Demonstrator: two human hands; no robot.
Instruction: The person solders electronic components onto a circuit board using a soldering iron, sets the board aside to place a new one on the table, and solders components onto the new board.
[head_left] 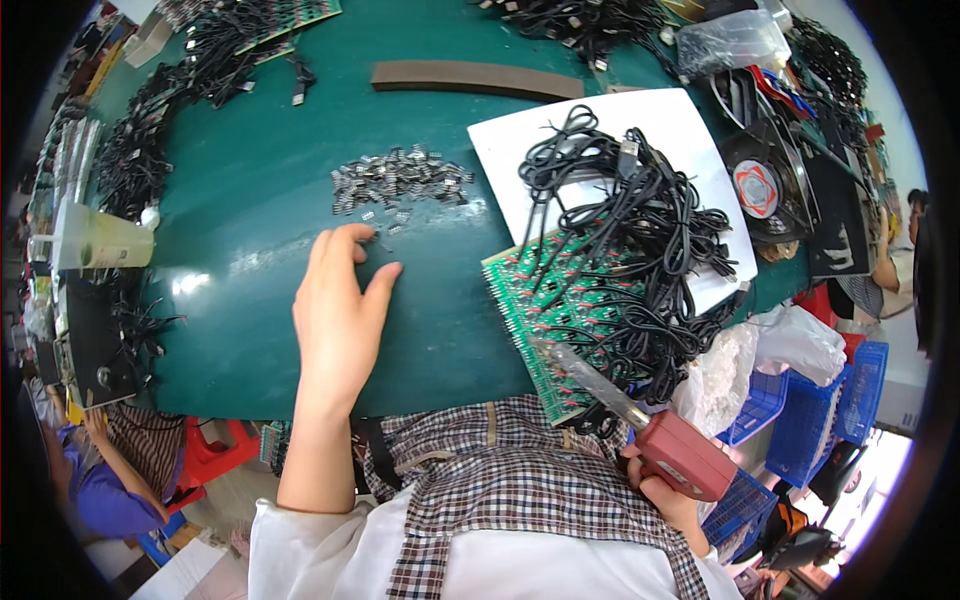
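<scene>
My left hand (338, 305) reaches over the green table, its thumb apart from its bent fingers. The fingertips are beside a few loose pieces at the near edge of a pile of small metal connectors (400, 182). Low on the right, my right hand (668, 500) is wrapped around the red body of a soldering gun (688, 458), partly hidden beneath it. The tool's long metal shaft points up and left over a green circuit board panel (530, 315). Black cables (665, 265) lie bundled across this panel, one with a visible USB plug (627, 155).
A white board (500, 150) lies under the cables. Behind the connectors is a long dark bar (475, 78). A fan (760, 185) stands at right, a plastic cup (110, 240) at left. Blue crates (805, 425) are below right. Another person (110, 480) sits at lower left.
</scene>
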